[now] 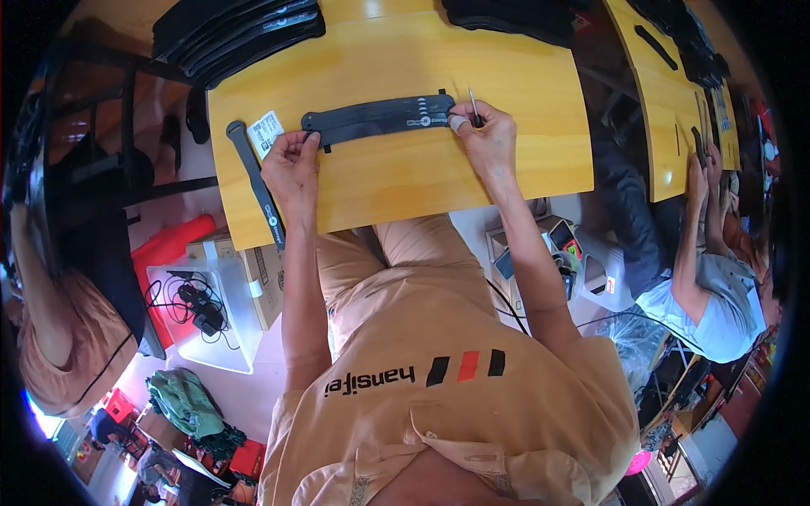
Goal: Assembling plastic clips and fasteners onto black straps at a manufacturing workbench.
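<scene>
A small stack of dark flat straps [375, 118] lies across the yellow table, its several layers slightly fanned, with white printing near the right end. My left hand [291, 173] pinches the left end between thumb and fingers. At the right end, the fingertips of my right hand [489, 150] touch the straps. That hand also grips a slim screwdriver-like tool [473, 108] with a thin shaft pointing away from me; its exact kind is unclear. A pale wrap covers one finger. Left of my left hand lies a single dark strap [255, 181] with a rounded end.
Beside the single strap is a white printed label [266, 131]. Piles of black straps [240, 38] stand at the table's [396, 177] far left and far right [515, 18]. A clear bin with cables [207, 312] sits below left. Other people work on both sides.
</scene>
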A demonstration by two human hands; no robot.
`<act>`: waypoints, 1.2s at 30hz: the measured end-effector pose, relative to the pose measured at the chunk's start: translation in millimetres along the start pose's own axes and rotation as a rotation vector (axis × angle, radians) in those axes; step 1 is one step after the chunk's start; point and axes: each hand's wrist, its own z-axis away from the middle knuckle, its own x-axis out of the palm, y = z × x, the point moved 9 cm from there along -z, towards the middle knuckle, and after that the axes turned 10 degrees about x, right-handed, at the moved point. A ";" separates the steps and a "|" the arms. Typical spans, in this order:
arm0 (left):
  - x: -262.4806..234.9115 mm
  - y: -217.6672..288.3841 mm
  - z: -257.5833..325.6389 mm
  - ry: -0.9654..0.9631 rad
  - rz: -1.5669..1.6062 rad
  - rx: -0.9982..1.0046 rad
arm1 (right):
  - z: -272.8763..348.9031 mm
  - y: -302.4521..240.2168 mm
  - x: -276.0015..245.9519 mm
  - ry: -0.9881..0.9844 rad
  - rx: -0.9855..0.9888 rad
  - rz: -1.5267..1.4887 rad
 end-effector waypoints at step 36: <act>-1.9 5.7 -6.2 -0.002 -0.252 0.118 | 5.9 -17.0 -3.6 0.071 -0.066 0.105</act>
